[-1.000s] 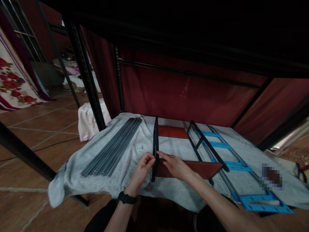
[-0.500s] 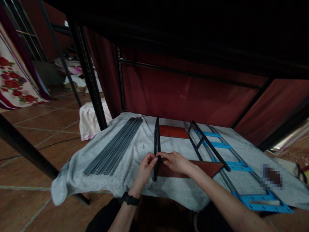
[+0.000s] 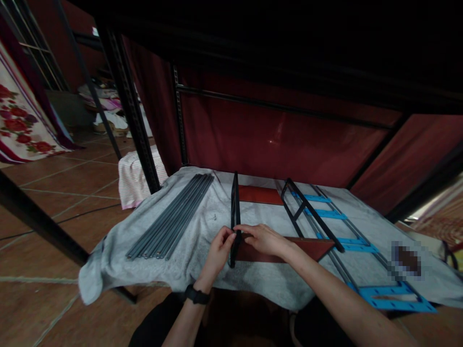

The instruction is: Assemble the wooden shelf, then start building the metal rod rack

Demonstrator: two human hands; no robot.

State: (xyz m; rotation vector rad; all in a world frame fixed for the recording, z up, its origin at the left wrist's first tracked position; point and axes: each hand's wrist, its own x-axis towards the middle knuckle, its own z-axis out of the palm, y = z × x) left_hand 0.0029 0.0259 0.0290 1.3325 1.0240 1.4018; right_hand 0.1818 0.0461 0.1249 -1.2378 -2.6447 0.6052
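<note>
A small rack lies on grey cloth: a black metal side frame [image 3: 236,202], a second black side frame [image 3: 311,212] and two reddish-brown boards, the far board [image 3: 260,194] and the near board [image 3: 307,248], between them. My left hand [image 3: 220,248], with a black wristband, is pinched against the outer face of the left side frame. Whatever its fingertips hold is too small to make out. From the board side, my right hand [image 3: 265,240] grips that same frame, its index finger reaching to the left fingertips. Several small screws [image 3: 214,218] lie on the cloth beyond my left hand.
A bundle of grey metal tubes [image 3: 173,217] lies to the left. Blue plastic brackets joined by grey tubes [image 3: 358,245] lie on the right. Black posts [image 3: 126,101] and a low dark overhang [image 3: 275,43] surround the grey cloth [image 3: 195,260]. A maroon curtain [image 3: 253,130] hangs behind.
Both hands stay at the same spot on the left side frame, with only slight finger movement. The whole view has shifted a little.
</note>
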